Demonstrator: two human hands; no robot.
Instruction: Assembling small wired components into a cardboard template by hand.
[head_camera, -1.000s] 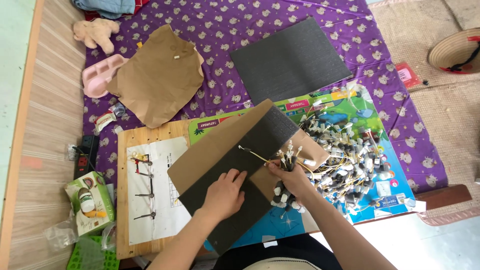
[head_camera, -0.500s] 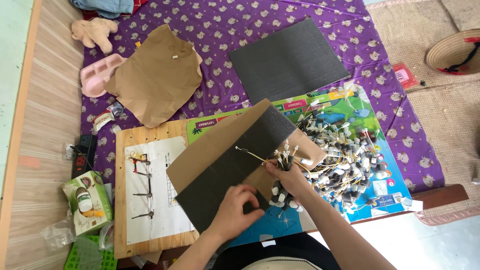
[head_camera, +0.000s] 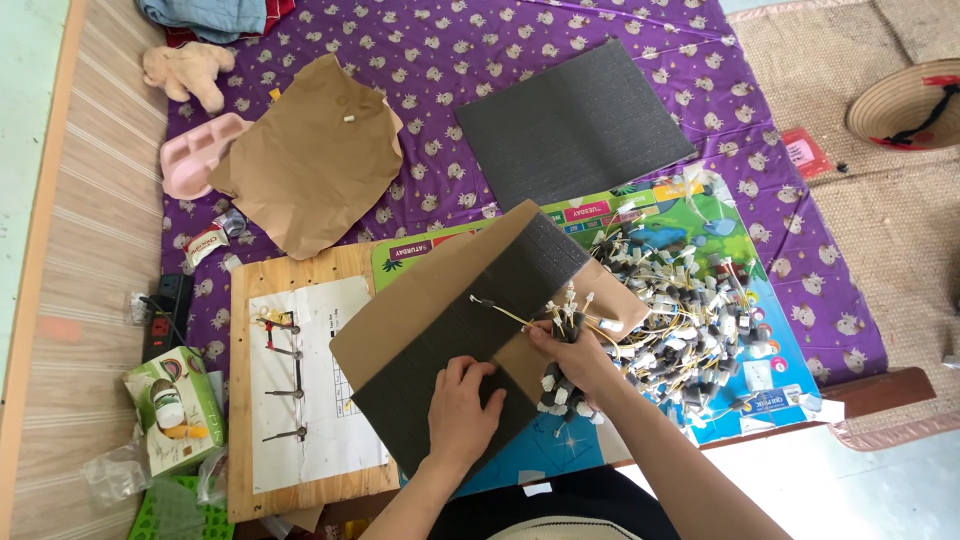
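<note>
Many loose connectors (head_camera: 690, 320) beside right hand (head_camera: 570, 350)

The left hand (head_camera: 462, 403) lies flat, palm down, fingers (head_camera: 470, 372) spread and pointing to 12 o'clock. The right hand (head_camera: 570, 350) is curled shut (fingers bent in), pointing to 10 o'clock. Both forearms come up from 6 o'clock.

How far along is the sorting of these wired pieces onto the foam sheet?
Early, by the look of it. Done: one yellow wire lies on the dark foam sheet. In hand: the right hand grips a bunch of wired pieces at the sheet's edge, while the left hand presses the sheet flat. Left: a large pile of pieces on the colourful mat, and a second foam sheet lies bare.
</note>
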